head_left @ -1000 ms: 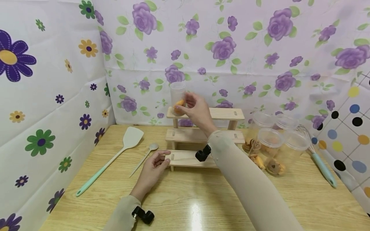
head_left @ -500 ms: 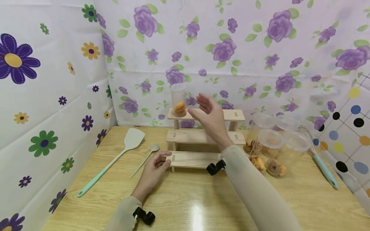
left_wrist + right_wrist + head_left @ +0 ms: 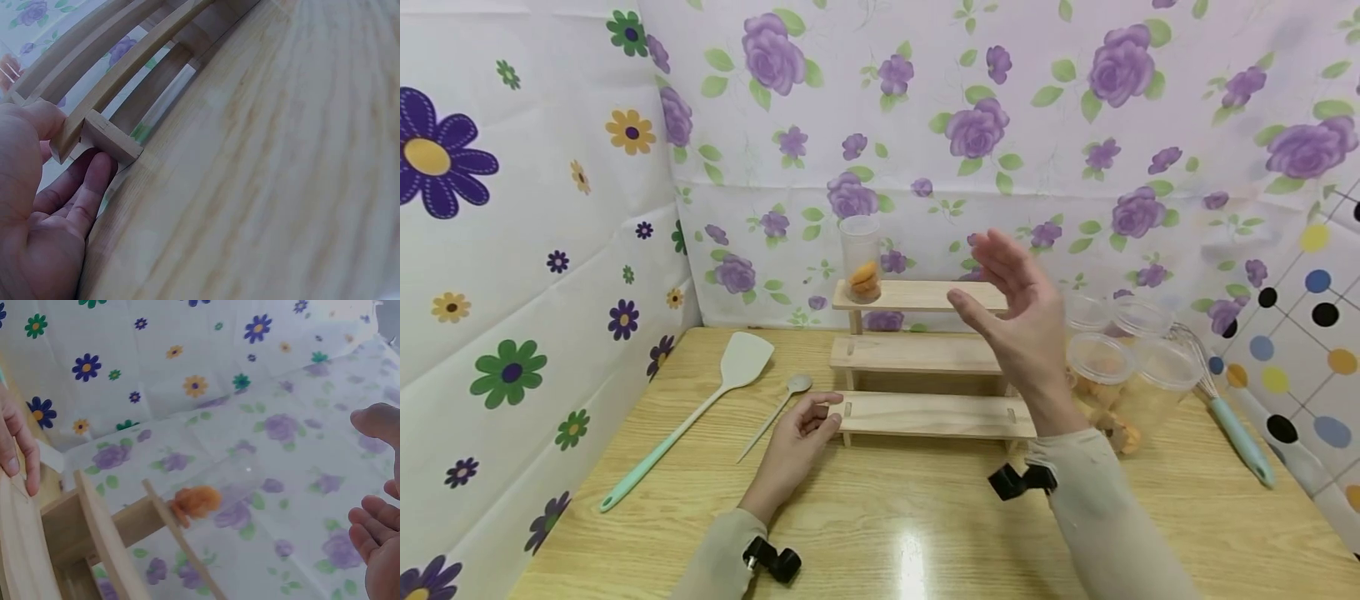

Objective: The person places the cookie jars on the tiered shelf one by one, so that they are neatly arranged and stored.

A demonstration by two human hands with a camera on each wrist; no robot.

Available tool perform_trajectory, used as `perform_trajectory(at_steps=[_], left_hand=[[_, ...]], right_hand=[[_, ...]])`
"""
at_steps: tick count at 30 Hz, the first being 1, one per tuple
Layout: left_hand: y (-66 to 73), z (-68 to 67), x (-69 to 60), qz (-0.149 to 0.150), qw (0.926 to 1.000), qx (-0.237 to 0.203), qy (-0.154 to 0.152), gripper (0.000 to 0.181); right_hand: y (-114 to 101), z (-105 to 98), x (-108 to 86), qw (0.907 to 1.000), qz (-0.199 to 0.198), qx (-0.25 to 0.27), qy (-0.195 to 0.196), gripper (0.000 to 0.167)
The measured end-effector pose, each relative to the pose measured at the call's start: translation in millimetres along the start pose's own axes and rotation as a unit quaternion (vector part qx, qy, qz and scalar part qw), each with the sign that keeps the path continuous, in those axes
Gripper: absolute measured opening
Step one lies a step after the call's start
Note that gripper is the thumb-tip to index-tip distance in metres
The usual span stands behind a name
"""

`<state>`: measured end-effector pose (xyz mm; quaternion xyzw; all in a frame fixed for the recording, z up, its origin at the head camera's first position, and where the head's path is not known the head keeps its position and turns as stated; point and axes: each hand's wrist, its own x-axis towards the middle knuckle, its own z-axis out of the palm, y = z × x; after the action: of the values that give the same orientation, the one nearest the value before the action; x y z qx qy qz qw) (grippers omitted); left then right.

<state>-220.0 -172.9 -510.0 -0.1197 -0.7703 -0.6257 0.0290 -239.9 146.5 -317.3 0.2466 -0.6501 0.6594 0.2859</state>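
A clear jar (image 3: 862, 260) with orange-brown cookies stands upright at the left end of the top tier of a three-tier wooden shelf (image 3: 925, 354). My left hand (image 3: 797, 442) grips the left end of the bottom tier; in the left wrist view its thumb (image 3: 47, 119) lies on the board and its fingers are under it. Holding nothing, my right hand (image 3: 1026, 333) is in the air in front of the shelf's right side, thumb and fingers spread. The right wrist view shows the jar (image 3: 212, 494) apart from that hand (image 3: 381, 506).
Several lidded clear jars (image 3: 1101, 358) with cookies stand right of the shelf, partly behind my right hand. A whisk (image 3: 1240, 437) lies beyond them. Left of the shelf lie a white spatula (image 3: 745, 358) with a green handle and a small spoon (image 3: 799, 383).
My right hand has let go of the jar on the top tier and moved right, its fingers spreading. The left hand stays at the bottom tier.
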Motion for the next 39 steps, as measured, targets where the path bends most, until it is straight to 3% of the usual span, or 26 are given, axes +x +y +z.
perform_trajectory(at_steps=[11, 19, 23, 29, 31, 33, 36, 39], left_hand=[[1.3, 2.7, -0.1, -0.002, 1.0000, -0.007, -0.003, 0.034], [3.0, 3.7, -0.4, -0.005, 1.0000, -0.009, 0.001, 0.035], [2.0, 2.3, -0.2, -0.004, 1.0000, -0.007, 0.000, 0.034], [1.9, 0.9, 0.1, -0.006, 0.9999, -0.010, -0.001, 0.033], [1.5, 1.0, 0.6, -0.006, 0.9999, -0.012, 0.000, 0.033], [1.2, 1.1, 0.8, -0.005, 0.9999, -0.014, 0.000, 0.033], [1.3, 1.3, 0.9, -0.002, 0.9999, -0.011, 0.000, 0.033], [1.8, 1.0, 0.8, -0.003, 1.0000, -0.009, 0.003, 0.034]], right_hand=[[-41.4, -56.0, -28.6, 0.9974, -0.052, -0.021, 0.047, 0.093], [-51.4, -103.7, -39.6, 0.9918, -0.086, 0.024, 0.091, 0.095], [-55.8, -129.6, -44.9, 0.9905, -0.087, 0.006, 0.107, 0.094], [-60.2, -164.4, -55.3, 0.9880, -0.073, -0.024, 0.134, 0.087], [-60.0, -176.2, -59.2, 0.9854, -0.063, -0.068, 0.143, 0.086], [-59.5, -187.6, -63.3, 0.9776, -0.042, -0.142, 0.149, 0.088], [-55.5, -203.5, -70.1, 0.9655, -0.006, -0.211, 0.152, 0.091], [-45.3, -217.2, -77.7, 0.9763, 0.017, -0.152, 0.152, 0.092]])
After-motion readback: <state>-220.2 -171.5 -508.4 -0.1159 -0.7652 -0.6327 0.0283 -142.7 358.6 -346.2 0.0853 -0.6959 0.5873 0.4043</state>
